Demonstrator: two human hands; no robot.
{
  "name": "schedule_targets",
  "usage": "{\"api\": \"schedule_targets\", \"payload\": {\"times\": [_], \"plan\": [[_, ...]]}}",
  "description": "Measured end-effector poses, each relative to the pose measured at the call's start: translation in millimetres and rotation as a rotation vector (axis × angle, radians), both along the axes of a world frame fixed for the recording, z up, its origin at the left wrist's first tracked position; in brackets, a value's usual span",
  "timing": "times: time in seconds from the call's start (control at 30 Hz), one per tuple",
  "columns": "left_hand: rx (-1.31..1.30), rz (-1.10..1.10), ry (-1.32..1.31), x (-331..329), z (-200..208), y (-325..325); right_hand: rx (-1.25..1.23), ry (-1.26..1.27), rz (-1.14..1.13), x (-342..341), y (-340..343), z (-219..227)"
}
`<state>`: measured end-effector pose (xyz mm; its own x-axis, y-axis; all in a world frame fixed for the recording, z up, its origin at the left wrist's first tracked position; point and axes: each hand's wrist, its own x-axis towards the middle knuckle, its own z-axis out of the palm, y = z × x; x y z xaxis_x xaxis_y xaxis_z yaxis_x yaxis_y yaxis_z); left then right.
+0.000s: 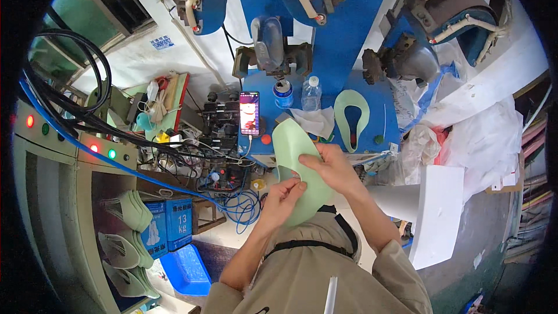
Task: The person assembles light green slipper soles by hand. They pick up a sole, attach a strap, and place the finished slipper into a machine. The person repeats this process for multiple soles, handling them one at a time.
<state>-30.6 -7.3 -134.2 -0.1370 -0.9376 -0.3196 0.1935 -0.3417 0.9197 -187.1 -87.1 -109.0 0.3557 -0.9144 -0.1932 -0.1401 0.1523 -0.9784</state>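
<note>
A pale green shoe upper [308, 195] is held up in front of my body, its opening toward the left. My right hand [332, 167] grips its right edge with the thumb on top. At the lower rim of the opening, my left hand [284, 197] pinches the material between thumb and fingers. Beyond my right hand, another pale green shoe upper [362, 117] lies in a loop on the blue machine table [381, 102]. More pale green uppers [138, 212] stand stacked in the cabinet at the left.
A lit phone [250, 113], a can [283, 94], a clear bottle [312, 94] and a white cloth [314, 121] are on the table. Machine moulds [268, 43] hang above. Cables [96, 70] and a cabinet [78, 163] with lit buttons are left, a blue bin [187, 270] below, plastic bags [474, 145] right.
</note>
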Motion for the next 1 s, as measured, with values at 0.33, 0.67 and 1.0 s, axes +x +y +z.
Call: {"api": "schedule_targets", "payload": {"times": [0.33, 0.67, 1.0], "plan": [[-0.034, 0.185, 0.059, -2.4, 2.5, -12.0, -0.089, 0.035, -0.024, 11.9, 0.2, 1.4], [-0.03, 0.13, -0.043, -7.5, -13.0, -10.5, -0.157, 0.067, -0.02, 5.6, -8.3, 1.2], [-0.025, -0.034, -0.014, 1.3, -8.3, -7.9, 0.001, -0.019, -0.005, -5.3, -13.1, 14.1]]}}
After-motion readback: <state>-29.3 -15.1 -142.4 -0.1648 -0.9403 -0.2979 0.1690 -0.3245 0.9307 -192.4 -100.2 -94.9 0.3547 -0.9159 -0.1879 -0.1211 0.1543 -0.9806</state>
